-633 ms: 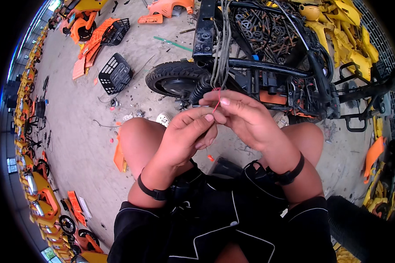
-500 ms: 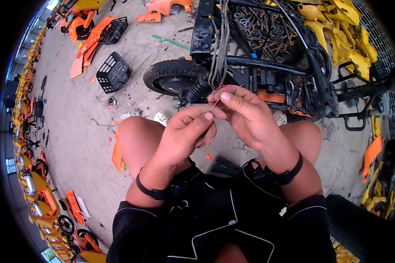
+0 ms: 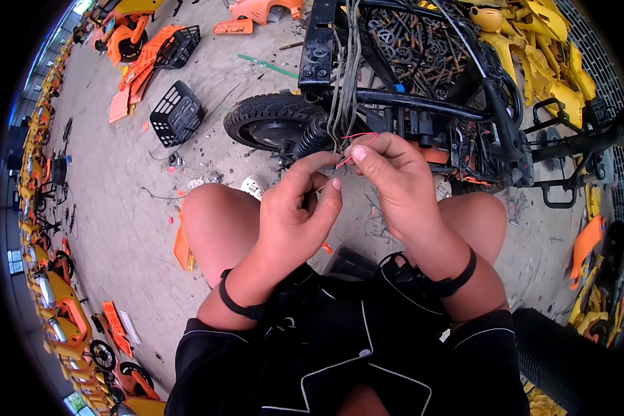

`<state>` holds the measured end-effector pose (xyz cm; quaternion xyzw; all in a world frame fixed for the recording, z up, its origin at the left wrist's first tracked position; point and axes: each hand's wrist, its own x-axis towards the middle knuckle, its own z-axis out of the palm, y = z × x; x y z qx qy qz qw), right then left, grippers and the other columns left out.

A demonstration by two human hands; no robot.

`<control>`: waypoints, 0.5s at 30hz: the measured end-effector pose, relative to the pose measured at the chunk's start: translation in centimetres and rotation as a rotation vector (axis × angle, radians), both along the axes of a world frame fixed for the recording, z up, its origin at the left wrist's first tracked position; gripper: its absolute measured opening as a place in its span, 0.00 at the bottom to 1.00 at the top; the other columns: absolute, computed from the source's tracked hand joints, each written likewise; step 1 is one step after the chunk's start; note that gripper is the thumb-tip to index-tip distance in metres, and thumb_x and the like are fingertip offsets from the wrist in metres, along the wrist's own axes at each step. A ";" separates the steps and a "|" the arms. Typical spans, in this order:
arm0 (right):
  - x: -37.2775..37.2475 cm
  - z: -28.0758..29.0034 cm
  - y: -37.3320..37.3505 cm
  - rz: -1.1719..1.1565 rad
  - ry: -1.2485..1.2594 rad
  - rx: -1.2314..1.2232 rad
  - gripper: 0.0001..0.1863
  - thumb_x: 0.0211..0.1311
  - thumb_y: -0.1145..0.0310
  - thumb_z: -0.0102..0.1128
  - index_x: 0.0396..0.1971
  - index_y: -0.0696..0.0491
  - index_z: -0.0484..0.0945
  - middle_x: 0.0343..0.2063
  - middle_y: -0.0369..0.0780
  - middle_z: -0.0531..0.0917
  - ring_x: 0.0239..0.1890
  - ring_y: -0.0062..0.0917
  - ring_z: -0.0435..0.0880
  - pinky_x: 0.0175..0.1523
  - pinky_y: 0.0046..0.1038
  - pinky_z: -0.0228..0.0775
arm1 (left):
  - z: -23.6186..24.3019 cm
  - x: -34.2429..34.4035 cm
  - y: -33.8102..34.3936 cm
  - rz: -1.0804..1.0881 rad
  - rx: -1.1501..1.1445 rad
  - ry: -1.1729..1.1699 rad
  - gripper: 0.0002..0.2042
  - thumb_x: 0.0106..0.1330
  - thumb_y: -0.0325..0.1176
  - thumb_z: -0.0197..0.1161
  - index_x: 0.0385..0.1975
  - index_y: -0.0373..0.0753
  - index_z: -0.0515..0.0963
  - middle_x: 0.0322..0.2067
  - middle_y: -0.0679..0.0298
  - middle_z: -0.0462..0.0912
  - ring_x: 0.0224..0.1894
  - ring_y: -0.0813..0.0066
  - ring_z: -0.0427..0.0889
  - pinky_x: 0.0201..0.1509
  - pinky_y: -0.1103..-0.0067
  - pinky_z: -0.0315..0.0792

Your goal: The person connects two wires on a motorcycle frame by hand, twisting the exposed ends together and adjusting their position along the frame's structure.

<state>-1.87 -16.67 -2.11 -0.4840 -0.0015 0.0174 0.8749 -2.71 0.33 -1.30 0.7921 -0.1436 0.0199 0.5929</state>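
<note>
Between thumb and fingers, my right hand [image 3: 400,182] pinches a thin red wire [image 3: 359,134], which bends in a loop above the fingertips. My left hand [image 3: 295,208] is beside it, thumb and index finger parted. The left index fingertip comes close to the wire's lower end; whether they touch I cannot tell. A thin strand seems to show between the left fingers, too small to make out. Just beyond both hands, grey cables [image 3: 347,87] hang down over a black vehicle frame [image 3: 423,102]. Its rear wheel [image 3: 270,125] lies to the left.
Rusty metal parts [image 3: 412,52] fill the space inside the frame. Yellow body panels [image 3: 548,62] are heaped at the far right. Black plastic baskets [image 3: 177,114] and orange panels [image 3: 135,73] lie on the floor to the left. A row of yellow vehicles [image 3: 59,312] lines the left side.
My left thumb and index finger have spread apart, and the left hand has turned slightly. My right hand still pinches the red wire, now nearer its lower end.
</note>
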 end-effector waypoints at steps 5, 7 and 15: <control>-0.2 0.1 0.0 -0.019 0.013 -0.021 0.04 0.72 0.73 0.65 0.41 0.57 0.81 0.41 0.33 0.83 0.42 0.12 0.79 0.50 0.18 0.72 | 0.2 -0.2 -0.4 0.112 0.111 -0.109 0.14 0.65 0.25 0.71 0.50 0.38 0.81 0.27 0.67 0.84 0.19 0.90 0.70 0.22 0.86 0.64; -0.3 0.0 0.1 -0.027 0.015 -0.015 0.04 0.72 0.74 0.65 0.41 0.57 0.81 0.41 0.33 0.83 0.42 0.11 0.79 0.50 0.18 0.72 | 0.2 -0.1 -0.6 0.150 0.153 -0.167 0.14 0.63 0.25 0.72 0.48 0.39 0.82 0.28 0.65 0.86 0.20 0.86 0.75 0.22 0.84 0.68; -0.7 0.5 0.2 -0.072 0.032 -0.044 0.03 0.72 0.74 0.65 0.39 0.57 0.80 0.41 0.32 0.83 0.42 0.12 0.79 0.50 0.17 0.72 | -0.3 0.6 -0.6 0.191 0.266 -0.471 0.10 0.62 0.20 0.72 0.43 0.35 0.86 0.28 0.64 0.85 0.19 0.87 0.69 0.22 0.85 0.62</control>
